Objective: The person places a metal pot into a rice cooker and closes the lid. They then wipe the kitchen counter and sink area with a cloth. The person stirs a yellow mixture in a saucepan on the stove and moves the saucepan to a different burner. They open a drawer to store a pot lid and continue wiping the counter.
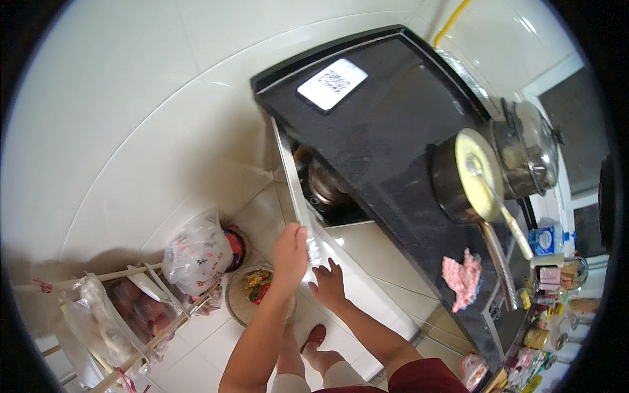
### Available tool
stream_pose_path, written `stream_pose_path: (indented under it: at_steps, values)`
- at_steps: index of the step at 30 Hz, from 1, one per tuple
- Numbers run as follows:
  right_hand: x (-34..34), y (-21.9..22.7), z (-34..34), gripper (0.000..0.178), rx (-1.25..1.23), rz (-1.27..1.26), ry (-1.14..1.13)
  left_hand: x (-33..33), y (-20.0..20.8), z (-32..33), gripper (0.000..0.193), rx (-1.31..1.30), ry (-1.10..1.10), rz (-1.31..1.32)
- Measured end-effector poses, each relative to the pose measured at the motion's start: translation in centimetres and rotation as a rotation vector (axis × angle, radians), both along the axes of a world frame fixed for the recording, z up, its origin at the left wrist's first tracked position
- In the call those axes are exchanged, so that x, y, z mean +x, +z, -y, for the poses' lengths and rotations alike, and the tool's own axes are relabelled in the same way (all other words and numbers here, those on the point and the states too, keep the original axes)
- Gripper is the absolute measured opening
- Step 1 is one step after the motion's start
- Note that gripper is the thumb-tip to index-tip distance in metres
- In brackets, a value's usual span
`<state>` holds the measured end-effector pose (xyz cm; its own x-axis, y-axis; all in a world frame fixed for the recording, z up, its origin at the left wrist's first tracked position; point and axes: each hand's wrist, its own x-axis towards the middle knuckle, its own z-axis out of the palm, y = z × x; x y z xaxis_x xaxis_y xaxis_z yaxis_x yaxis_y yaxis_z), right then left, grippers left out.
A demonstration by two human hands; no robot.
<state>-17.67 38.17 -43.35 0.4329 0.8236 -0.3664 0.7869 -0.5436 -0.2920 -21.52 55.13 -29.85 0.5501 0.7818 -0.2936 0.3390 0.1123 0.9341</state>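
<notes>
On the open drawer edge (291, 173), left hand (291, 253); right hand (329, 287) near.

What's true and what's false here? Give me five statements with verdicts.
1. The left hand is on the edge of the white panel. True.
2. The right hand grips the handle of the saucepan. False: the right hand is near the white panel.
3. The white-faced device lies flat on the black countertop. True.
4. A lid covers the saucepan. False: the saucepan is open, showing pale yellow contents.
5. The pink cloth lies on the floor. False: the pink cloth is on the black countertop.
</notes>
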Motion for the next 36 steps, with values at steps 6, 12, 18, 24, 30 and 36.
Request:
stream_pose_path:
  at_steps: [6, 12, 18, 24, 30, 36]
  values:
    - [1.2, 6.1, 4.1, 0.042, 0.053, -0.077, -0.072, 7.2, -0.7, 2.3, 0.012, -0.6, 0.04, 0.393]
    - [1.2, 10.4, 8.2, 0.038, 0.073, -0.123, -0.148, 10.3, 0.9, 2.1, 0.012, -0.817, 0.067, 0.579]
    - [2.4, 16.1, 9.5, 0.036, 0.426, -0.057, -0.218, 13.2, 1.1, 2.9, 0.041, -0.874, 0.199, 0.571]
    - [6.8, 26.5, 12.0, 0.044, 0.584, 0.383, -0.39, 11.7, 1.6, 2.2, 0.028, -0.936, 0.092, 0.506]
    - [11.7, 24.7, 16.3, 0.051, 0.33, 0.728, -0.597, 4.8, 0.0, 5.0, 0.027, -0.986, 0.048, 0.368]
    - [11.8, 24.4, 12.1, 0.056, 0.492, 0.526, -0.406, -2.8, -1.4, 6.7, 0.028, -1.038, 0.127, 0.301]
